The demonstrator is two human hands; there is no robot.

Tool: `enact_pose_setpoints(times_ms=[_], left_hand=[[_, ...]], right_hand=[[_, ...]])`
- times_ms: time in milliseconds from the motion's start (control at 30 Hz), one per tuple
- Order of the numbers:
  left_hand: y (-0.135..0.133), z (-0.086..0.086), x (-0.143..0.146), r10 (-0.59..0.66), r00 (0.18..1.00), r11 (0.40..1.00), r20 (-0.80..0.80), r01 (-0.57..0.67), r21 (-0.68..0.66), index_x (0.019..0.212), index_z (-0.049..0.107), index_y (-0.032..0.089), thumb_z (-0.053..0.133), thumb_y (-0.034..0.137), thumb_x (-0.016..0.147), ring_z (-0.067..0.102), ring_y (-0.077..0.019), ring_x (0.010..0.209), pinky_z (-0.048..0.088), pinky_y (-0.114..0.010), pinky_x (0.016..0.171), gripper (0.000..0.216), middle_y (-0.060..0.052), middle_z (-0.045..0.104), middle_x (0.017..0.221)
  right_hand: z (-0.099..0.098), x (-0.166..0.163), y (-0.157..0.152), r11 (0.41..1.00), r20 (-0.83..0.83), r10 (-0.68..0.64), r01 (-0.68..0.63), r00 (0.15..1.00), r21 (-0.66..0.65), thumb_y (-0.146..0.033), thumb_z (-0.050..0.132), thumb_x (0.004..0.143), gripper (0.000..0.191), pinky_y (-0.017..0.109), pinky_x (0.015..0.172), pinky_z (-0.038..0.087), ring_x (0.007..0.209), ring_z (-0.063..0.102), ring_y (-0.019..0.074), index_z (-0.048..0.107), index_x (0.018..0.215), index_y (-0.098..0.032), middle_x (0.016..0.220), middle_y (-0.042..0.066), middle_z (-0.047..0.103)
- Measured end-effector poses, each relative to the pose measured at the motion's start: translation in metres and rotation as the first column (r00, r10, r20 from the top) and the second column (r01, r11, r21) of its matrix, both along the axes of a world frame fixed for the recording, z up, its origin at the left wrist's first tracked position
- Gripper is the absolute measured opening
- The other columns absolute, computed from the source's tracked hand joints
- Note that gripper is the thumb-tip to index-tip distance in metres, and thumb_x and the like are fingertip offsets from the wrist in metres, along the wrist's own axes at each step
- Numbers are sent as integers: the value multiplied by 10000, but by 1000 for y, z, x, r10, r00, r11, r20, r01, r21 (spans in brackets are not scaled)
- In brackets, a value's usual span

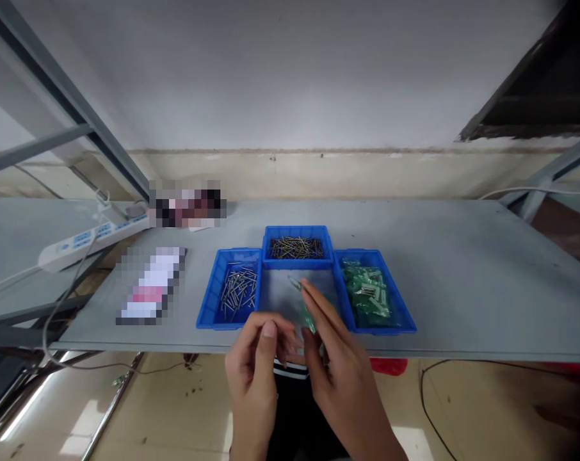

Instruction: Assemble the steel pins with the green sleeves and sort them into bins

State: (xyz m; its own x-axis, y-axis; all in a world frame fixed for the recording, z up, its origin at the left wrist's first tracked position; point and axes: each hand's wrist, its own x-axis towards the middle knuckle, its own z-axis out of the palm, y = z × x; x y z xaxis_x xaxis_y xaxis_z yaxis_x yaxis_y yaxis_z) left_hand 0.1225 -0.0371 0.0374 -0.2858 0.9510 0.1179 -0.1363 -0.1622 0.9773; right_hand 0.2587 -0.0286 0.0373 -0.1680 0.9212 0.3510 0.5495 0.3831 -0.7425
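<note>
Green translucent plastic piece [308, 317], 1 slim strip, sits pinched in the right hand [340, 365] fingertips, just in front of 3 blue plastic bins [204, 301]. Its lower end is hidden behind fingers. The left hand [256, 365] curls loosely beside it; whether it holds anything is unclear.

Three blue plastic bins [230, 288] sit on the grey tabletop [463, 282]; one holds green plastic pieces [367, 291], one silver pins [239, 291].

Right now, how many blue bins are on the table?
3: left bin with silver pins, back bin with brassy pins, right bin with green parts. None seems hidden.
</note>
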Motion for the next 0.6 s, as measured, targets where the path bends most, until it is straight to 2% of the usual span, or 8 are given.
enact_pose_setpoints(times_ms=[67, 100, 133, 200, 267, 300, 433, 600], left_hand=[[2, 3, 1, -21, 999, 997, -30, 19, -79, 820, 681, 204, 570, 455, 1147, 590, -109, 623, 488, -201, 565, 427, 3, 658, 734], [3, 4, 3, -48, 998, 992, -33, 43, -117, 829, 668, 206, 577, 481, 1140, 580, -104, 601, 478, -198, 542, 425, 8, 647, 729], [4, 5, 4, -78, 997, 986, -28, 73, -147, 892, 680, 213, 590, 506, 1130, 582, -103, 591, 477, -198, 527, 389, 12, 654, 745], [7, 5, 7, -115, 993, 978, -3, 112, -178, 1134, 695, 242, 620, 549, 1107, 606, -110, 594, 490, -200, 504, 317, 10, 699, 830], [8, 5, 10, -105, 994, 979, 20, 107, -174, 1330, 647, 267, 614, 579, 1101, 609, -117, 583, 495, -199, 480, 389, 10, 714, 855], [7, 4, 11, -97, 995, 980, 24, 100, -170, 1331, 650, 262, 606, 585, 1103, 594, -115, 566, 487, -194, 469, 397, 16, 698, 813], [4, 2, 9, -115, 993, 979, 2, 114, -167, 984, 690, 219, 633, 547, 1097, 514, -98, 495, 432, -178, 443, 352, 38, 590, 641], [5, -2, 7, -24, 999, 988, -35, 18, -150, 814, 630, 217, 695, 540, 1056, 453, -89, 454, 384, -183, 434, 408, 55, 524, 561]], right_hand=[[10, 0, -2, 1000, -109, -15, 15, 994, -1, -168, 444, 1139, 654, 483, 1273, 537, 1630, 464, 262, 369, 1751, -388, 1781, -4, 447], [15, 0, -4, 1000, -171, -28, 26, 985, -15, -191, 466, 1142, 627, 469, 1235, 575, 1586, 522, 268, 409, 1732, -397, 1768, 2, 466], [19, 2, -7, 999, -236, -43, 36, 971, -37, -220, 496, 1143, 593, 437, 1154, 637, 1487, 623, 268, 458, 1704, -407, 1749, 11, 492], [25, 5, -11, 993, -350, -86, 52, 933, -106, -281, 566, 1135, 526, 339, 899, 724, 1134, 786, 217, 549, 1641, -422, 1679, 38, 569], [28, 9, -15, 983, -417, -134, 66, 899, -172, -319, 619, 1120, 481, 263, 697, 695, 845, 769, 151, 615, 1591, -415, 1562, 59, 663], [28, 11, -15, 980, -431, -144, 68, 891, -187, -327, 631, 1114, 462, 249, 656, 672, 778, 742, 135, 644, 1569, -408, 1497, 64, 703], [26, 13, -14, 988, -448, -97, 33, 889, -149, -300, 599, 1116, 402, 242, 594, 607, 695, 687, 123, 723, 1483, -410, 1355, 63, 763], [15, 7, -9, 982, -435, -160, 97, 886, -162, -305, 635, 1102, 415, 246, 643, 616, 763, 713, 136, 687, 1507, -380, 1279, 67, 757]])
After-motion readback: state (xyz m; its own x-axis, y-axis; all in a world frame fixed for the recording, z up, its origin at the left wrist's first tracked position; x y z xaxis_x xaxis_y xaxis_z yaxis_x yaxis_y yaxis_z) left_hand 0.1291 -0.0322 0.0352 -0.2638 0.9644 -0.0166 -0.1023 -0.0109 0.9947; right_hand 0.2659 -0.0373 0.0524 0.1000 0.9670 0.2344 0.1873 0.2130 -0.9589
